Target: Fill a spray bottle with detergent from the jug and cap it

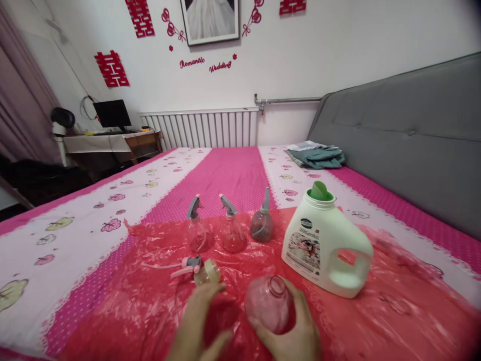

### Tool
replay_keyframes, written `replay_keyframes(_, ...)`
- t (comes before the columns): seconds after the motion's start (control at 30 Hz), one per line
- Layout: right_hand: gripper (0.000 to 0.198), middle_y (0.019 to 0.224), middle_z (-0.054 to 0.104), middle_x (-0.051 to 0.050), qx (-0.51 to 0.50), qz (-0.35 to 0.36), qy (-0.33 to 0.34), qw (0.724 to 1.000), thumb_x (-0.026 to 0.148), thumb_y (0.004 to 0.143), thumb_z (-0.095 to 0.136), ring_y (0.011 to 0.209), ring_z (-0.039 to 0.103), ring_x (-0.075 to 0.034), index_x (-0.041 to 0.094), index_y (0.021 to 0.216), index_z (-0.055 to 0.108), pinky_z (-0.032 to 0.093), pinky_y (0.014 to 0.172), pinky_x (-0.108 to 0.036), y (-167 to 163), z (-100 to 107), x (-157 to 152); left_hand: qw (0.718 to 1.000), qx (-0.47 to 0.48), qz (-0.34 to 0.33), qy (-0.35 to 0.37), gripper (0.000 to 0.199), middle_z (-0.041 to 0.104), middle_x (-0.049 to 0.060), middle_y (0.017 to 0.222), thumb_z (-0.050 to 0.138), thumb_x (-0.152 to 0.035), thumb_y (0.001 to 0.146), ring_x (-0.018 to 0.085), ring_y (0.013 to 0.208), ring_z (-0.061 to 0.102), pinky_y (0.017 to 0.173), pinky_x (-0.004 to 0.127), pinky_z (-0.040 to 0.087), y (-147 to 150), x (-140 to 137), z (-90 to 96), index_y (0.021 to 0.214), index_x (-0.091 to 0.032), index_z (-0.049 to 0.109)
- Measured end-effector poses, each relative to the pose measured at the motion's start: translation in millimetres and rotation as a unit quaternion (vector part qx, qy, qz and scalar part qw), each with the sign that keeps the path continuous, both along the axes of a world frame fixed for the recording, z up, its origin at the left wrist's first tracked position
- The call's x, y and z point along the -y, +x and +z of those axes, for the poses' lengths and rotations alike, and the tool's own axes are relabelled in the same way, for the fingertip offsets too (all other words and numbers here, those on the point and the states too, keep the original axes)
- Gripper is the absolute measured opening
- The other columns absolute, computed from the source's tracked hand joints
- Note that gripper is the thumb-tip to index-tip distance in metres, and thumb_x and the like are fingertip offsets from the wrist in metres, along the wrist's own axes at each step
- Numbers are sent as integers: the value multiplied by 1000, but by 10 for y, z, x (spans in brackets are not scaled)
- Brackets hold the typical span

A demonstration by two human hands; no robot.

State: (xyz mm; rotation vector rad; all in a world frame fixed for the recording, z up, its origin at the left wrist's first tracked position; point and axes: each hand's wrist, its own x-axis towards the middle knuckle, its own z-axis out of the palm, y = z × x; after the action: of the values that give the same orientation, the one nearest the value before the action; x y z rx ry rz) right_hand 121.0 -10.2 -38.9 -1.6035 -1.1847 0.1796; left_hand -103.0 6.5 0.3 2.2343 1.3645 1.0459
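Note:
My right hand (296,328) is wrapped around a pink see-through spray bottle (265,301), which has no spray head on and is tilted a little with its open neck up. Left of it, my left hand (199,321) has its thumb and fingers apart. Its fingertips are close to a small yellowish see-through cup (208,273); whether they touch it I cannot tell. Beside the cup lies a loose grey and pink spray head (192,262) with its tube pointing left. A pale green detergent jug (319,245) stands at the right, a green spout in its open mouth.
Behind my hands stand two pink spray bottles (199,238) and a grey spray bottle (262,225), heads on. A red plastic sheet (150,291) covers the near part of the bed (236,170). Folded clothes (315,155) lie by the grey headboard (406,135).

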Motion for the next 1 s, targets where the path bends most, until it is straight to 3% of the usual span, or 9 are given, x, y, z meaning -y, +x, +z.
replay_keyframes(0.07,76,125,75,-13,4,13,11,1000,42,64,81,112,73,-38,22,134,58,58,97,-51,22,116,18,998,60,-12,-3,82,57,15,157,81,-38,85,41,148,53,121,60,46,429,123,-213,158,-30,45)
replay_keyframes(0.17,81,126,75,-9,8,25,22,999,35,59,81,114,73,-37,25,136,57,58,98,-49,66,290,59,990,132,28,-31,86,53,15,161,78,-42,84,41,149,51,121,62,46,801,103,-357,160,-29,39)
replay_keyframes(0.43,79,116,75,-10,-41,2,15,999,52,63,81,106,75,-36,20,132,57,62,91,-43,141,400,128,958,269,22,-94,93,61,14,150,93,-47,65,43,138,61,118,61,50,1087,83,-252,147,-30,51)
replay_keyframes(0.63,111,147,66,-11,79,238,42,967,64,61,94,132,67,-35,27,155,48,59,104,-40,625,435,38,944,322,62,-16,78,62,12,141,88,-53,70,40,127,68,105,56,60,1104,56,-145,135,-29,52)
replay_keyframes(0.7,100,154,60,-13,118,195,65,972,65,76,85,144,55,-36,27,159,45,53,113,-47,920,505,-68,953,290,90,-5,75,64,12,137,84,-49,73,40,124,69,104,57,60,1009,20,-68,137,-29,50)
replay_keyframes(0.77,68,146,63,-15,69,50,96,992,59,89,73,142,56,-35,24,145,59,48,116,-50,1204,552,-222,958,267,105,18,71,63,13,139,79,-48,75,42,132,64,113,62,53,890,-23,-3,136,-28,52)
replay_keyframes(0.83,71,138,62,-23,-3,-96,120,988,66,83,70,139,53,-40,13,131,65,39,120,-57,1437,549,-394,962,246,116,31,72,60,14,141,78,-50,73,46,143,54,122,68,40,779,-66,42,136,-26,53)
replay_keyframes(0.9,87,142,55,-29,-39,-139,113,983,72,77,70,140,47,-45,8,135,60,37,117,-63,1604,502,-549,966,228,119,29,72,59,14,142,79,-51,73,48,145,50,124,71,35,699,-97,69,136,-26,55)
replay_keyframes(1.0,77,125,67,-20,-91,-99,69,988,73,77,71,117,64,-39,15,126,64,52,98,-54,1756,410,-709,968,224,109,19,70,58,11,143,75,-50,77,45,141,54,120,69,42,639,-117,85,140,-30,52)
